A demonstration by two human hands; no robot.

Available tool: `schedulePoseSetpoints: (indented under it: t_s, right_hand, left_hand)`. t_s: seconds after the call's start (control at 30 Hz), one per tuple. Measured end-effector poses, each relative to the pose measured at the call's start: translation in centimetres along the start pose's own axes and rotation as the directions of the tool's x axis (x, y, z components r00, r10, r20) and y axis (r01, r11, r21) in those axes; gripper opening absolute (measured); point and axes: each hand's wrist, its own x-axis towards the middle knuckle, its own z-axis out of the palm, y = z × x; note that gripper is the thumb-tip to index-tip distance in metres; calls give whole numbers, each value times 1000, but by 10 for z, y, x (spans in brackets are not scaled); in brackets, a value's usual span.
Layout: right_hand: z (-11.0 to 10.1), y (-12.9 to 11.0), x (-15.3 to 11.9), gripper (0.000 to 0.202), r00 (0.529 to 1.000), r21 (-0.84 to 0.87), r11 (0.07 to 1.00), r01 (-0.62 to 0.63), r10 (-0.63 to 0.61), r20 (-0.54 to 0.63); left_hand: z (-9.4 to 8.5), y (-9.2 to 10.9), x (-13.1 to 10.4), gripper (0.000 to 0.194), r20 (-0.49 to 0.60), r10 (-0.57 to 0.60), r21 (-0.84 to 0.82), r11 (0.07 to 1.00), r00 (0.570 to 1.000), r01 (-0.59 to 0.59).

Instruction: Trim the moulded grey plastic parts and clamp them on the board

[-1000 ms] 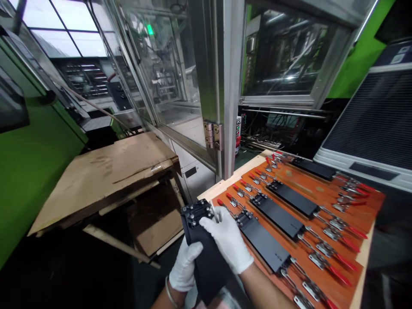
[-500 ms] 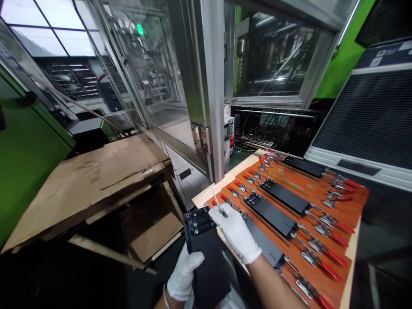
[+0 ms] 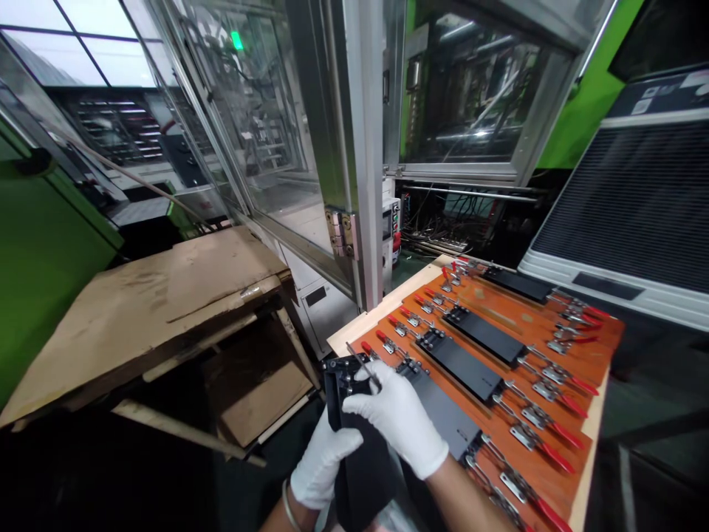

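Observation:
My left hand (image 3: 324, 459), in a white glove, grips a long black rectangular part (image 3: 362, 473) by its lower left side. Hinge-like fittings sit at the part's upper end, partly behind my fingers. Also gloved, my right hand (image 3: 399, 415) is closed round a thin rod-like tool (image 3: 360, 358), whose kind I cannot make out. It is over the part's upper end, with the thumb near the part's face. To the right, an orange fixture board (image 3: 532, 325) carries several similar black parts (image 3: 462, 369) held between red-handled toggle clamps (image 3: 543, 443).
A cardboard-covered table (image 3: 127, 295) stands at the left. Ahead, a machine's metal-framed clear door (image 3: 365, 185) comes down close to the fixture board. A ribbed dark panel with a light frame (image 3: 625, 199) stands at the far right. Cables (image 3: 437, 233) lie behind the board.
My right hand has turned and lowered slightly, its thumb now stretched towards the part. The tool leans further left. The black part has tilted in my left hand.

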Motion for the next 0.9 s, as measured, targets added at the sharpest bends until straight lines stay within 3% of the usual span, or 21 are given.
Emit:
schedulePoseSetpoints:
  t_s: [0.27,0.43,0.53,0.7,0.8,0.9]
  right_hand:
    - [4,-11,3,37,992,279,952,-122,129,-9]
    - [-7,-16,-5,32,992,355,927,-121,128,4]
    - [-21,-7,-6,28,989,326,938,-117,141,-50]
    - [-53,29,-8,24,964,236,969,-78,134,-230]
    - [-72,43,-23,26,950,318,942,-112,195,-244]
    - [-89,44,-48,28,943,297,942,-159,233,-235]
  left_hand:
    - [1,1,-1,92,-51,79,201,977,996,-68]
    - [1,-2,0,83,-19,64,213,975,998,-59]
    - [-4,-10,3,74,7,6,157,988,1000,-7]
    - [-3,-19,16,53,8,-130,31,991,992,129]
    - [4,-21,34,37,38,-323,-85,942,946,326]
    - [15,-25,60,34,70,-378,-169,908,923,384]
